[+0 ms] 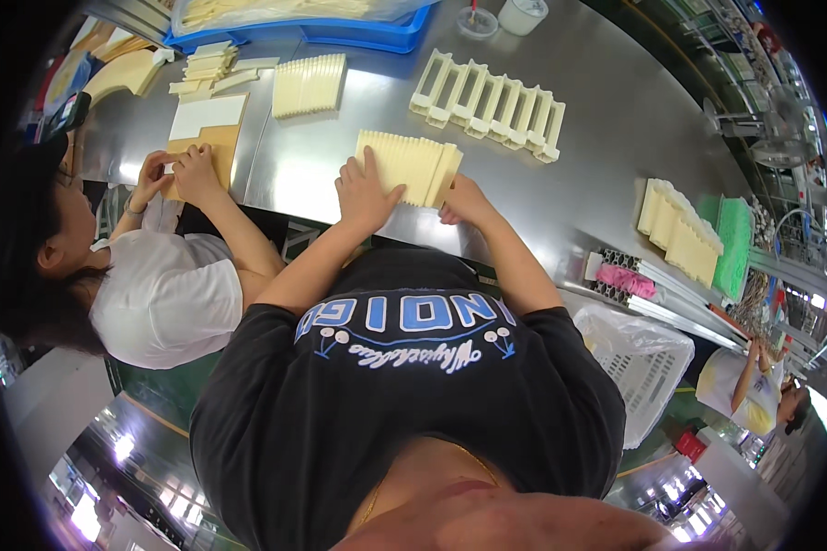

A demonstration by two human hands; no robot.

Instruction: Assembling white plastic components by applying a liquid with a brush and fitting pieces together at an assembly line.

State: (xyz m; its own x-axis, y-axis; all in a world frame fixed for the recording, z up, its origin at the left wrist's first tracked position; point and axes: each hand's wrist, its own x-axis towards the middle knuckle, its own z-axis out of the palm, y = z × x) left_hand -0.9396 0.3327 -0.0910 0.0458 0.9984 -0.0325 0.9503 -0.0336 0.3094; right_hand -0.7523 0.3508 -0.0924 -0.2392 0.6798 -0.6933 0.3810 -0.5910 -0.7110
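A block of cream-coloured ribbed strips (409, 165), set side by side, lies on the metal table near its front edge. My left hand (366, 195) rests on the block's left end, with thumb and fingers spread apart. At the block's lower right corner is my right hand (467, 202), its fingers curled in. Whatever those fingers may hold is hidden. Beyond the block stands a cream slotted rack (487, 106) with a row of open gaps. A similar block of ribbed strips (309, 85) lies farther left.
To my left, a co-worker's hands (193, 174) work at a tan board (220, 147). A blue tray (368, 35) is at the back, near a white cup (522, 15). More cream pieces (678, 234) and a green block (731, 246) stand right. A lined white crate (648, 363) is below the table's edge.
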